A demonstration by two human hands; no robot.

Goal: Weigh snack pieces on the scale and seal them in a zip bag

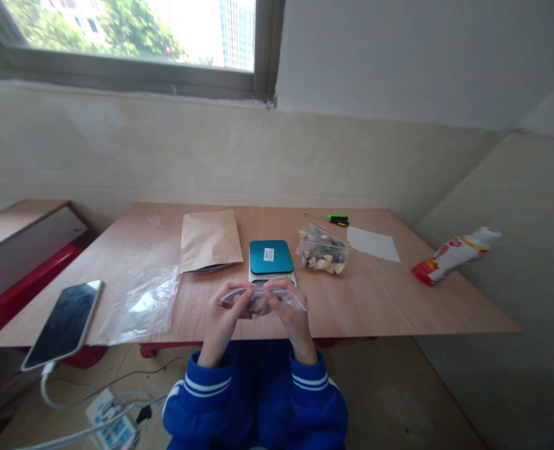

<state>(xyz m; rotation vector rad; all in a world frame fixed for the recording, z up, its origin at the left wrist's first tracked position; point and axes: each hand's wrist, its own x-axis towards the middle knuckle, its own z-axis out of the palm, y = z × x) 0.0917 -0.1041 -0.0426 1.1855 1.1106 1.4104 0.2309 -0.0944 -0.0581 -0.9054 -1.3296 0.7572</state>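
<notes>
Near the table's front edge, my left hand (223, 317) and my right hand (292, 312) pinch the top edge of a clear zip bag (262, 306) between thumbs and fingers. Brownish pieces show inside the bag, too small to name. Just beyond my hands lies a small digital scale with a blue top (271, 265) and a white label; its near part is hidden by my hands. To its right rests a second zip bag (326, 250), filled with pale and dark stone-like pieces.
A brown paper envelope (211, 240), a flat clear plastic bag (140, 306) and a phone (65, 322) on a cable lie to the left. On the right are a screwdriver (335, 219), a white paper sheet (373, 244) and a red-and-white bottle (452, 257). A power strip (110, 419) lies below.
</notes>
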